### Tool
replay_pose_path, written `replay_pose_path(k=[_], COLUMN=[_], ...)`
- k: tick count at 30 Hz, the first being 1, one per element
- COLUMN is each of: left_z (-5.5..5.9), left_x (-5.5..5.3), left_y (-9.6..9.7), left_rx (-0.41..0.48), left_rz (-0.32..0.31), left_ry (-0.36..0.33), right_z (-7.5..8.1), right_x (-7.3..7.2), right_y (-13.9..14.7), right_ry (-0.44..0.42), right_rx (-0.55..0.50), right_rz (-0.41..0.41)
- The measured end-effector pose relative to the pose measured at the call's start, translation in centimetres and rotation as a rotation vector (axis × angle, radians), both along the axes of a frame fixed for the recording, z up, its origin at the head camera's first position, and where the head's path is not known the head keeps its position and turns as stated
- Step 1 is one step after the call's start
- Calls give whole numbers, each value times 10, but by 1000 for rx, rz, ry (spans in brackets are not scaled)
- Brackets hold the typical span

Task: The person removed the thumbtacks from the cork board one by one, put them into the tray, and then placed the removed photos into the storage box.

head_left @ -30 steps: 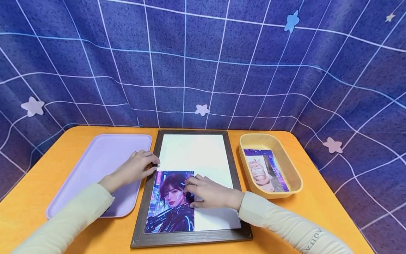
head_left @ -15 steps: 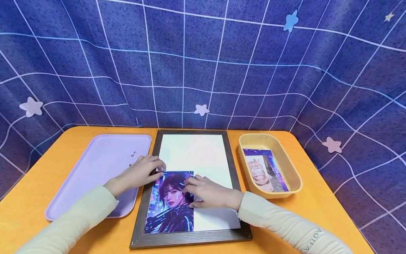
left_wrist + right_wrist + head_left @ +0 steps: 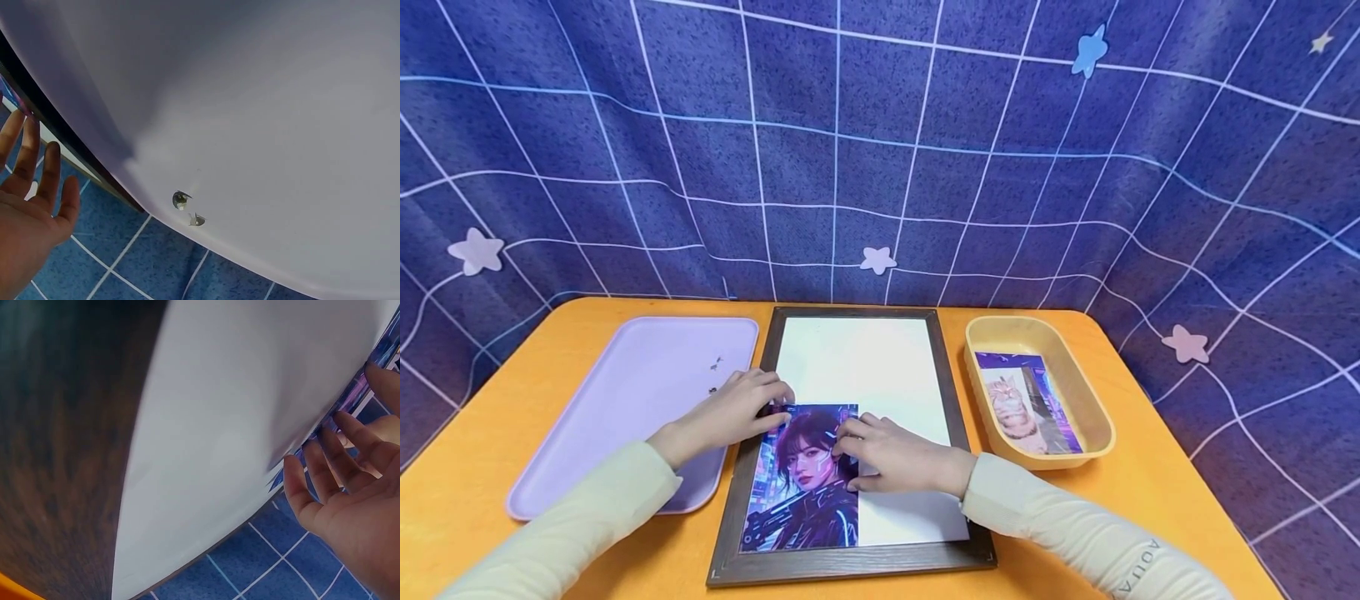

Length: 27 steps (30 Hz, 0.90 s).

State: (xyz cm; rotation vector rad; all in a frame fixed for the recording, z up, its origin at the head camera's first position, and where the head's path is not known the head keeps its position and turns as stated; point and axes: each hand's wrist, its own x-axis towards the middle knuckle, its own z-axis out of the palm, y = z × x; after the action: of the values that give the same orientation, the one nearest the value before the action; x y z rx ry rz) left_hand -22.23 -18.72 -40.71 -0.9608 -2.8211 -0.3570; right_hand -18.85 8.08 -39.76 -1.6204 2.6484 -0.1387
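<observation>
A printed picture of a dark-haired figure with a gun lies in the lower left of a white board, which a dark wooden frame surrounds. My left hand rests its fingertips at the picture's upper left corner, over the frame's left side. Along the picture's right edge, the fingertips of my right hand press down. Relaxed, slightly bent fingers of the left hand show in the left wrist view. In the right wrist view the right hand has its fingers spread along the picture's edge.
Left of the frame lies a lilac tray with a few small dark shiny bits near its far right. A yellow bin on the right holds several prints, a cat picture among them. A blue grid curtain hangs behind.
My left hand has shifted slightly right and down, from the frame's left side onto the picture's corner, uncovering the small bits on the tray. The right hand has stayed in place.
</observation>
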Motion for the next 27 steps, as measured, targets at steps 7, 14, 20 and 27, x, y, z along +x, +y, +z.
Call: replay_pose_path(k=[7, 14, 20, 27], left_z=[0, -1, 0, 3], left_x=[0, -1, -1, -1], left_y=[1, 1, 1, 0], left_rx=[9, 4, -1, 3], left_rz=[10, 7, 0, -11], left_ry=[-15, -12, -9, -15], right_z=[0, 1, 2, 7], right_x=[0, 1, 2, 2], right_y=[0, 0, 0, 1], right_ry=[-13, -6, 10, 10], right_rx=[6, 12, 19, 6], right_rz=[-5, -8, -2, 6])
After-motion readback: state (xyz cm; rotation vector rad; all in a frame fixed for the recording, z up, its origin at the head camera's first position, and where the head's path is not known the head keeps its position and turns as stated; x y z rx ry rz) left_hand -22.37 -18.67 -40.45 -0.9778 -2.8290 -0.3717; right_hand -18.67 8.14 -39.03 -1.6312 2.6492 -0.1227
